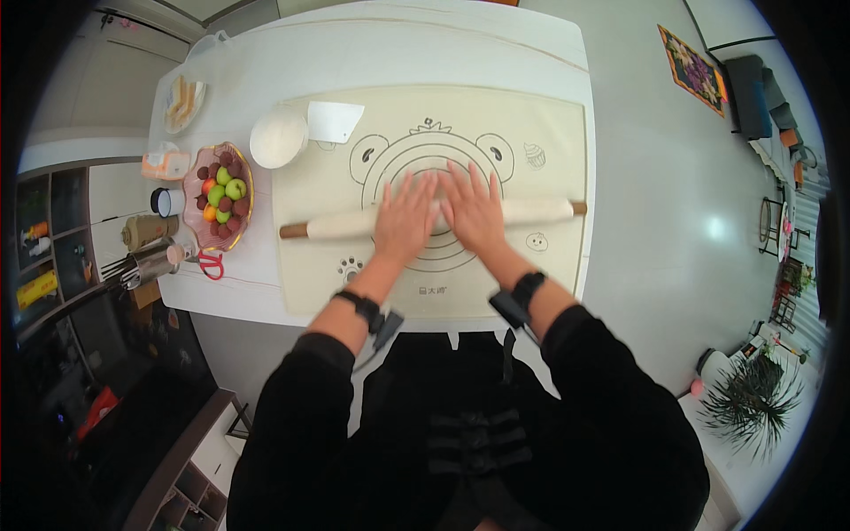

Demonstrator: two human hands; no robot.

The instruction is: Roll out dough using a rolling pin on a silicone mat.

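A wooden rolling pin [294,231] lies across the pale silicone baking mat [312,279], wrapped in a long layer of what looks like dough [538,210]; only its brown ends are bare. My left hand [407,216] and my right hand [473,207] rest palm down on the middle of the wrapped pin. Both have straight fingers, close together at the tips, and neither grasps anything. They are slightly blurred and hide the pin's middle. A white dough scraper [335,122] lies at the mat's upper left, beside a white bowl [279,138] with white contents.
Left on the white table [425,50] stand a pink glass fruit bowl [192,216], red-handled scissors [212,265], an enamel mug [170,202], a metal utensil holder [151,265], a tissue pack [166,166] and a plate of bread-like slices [193,116]. Black straps circle both wrists.
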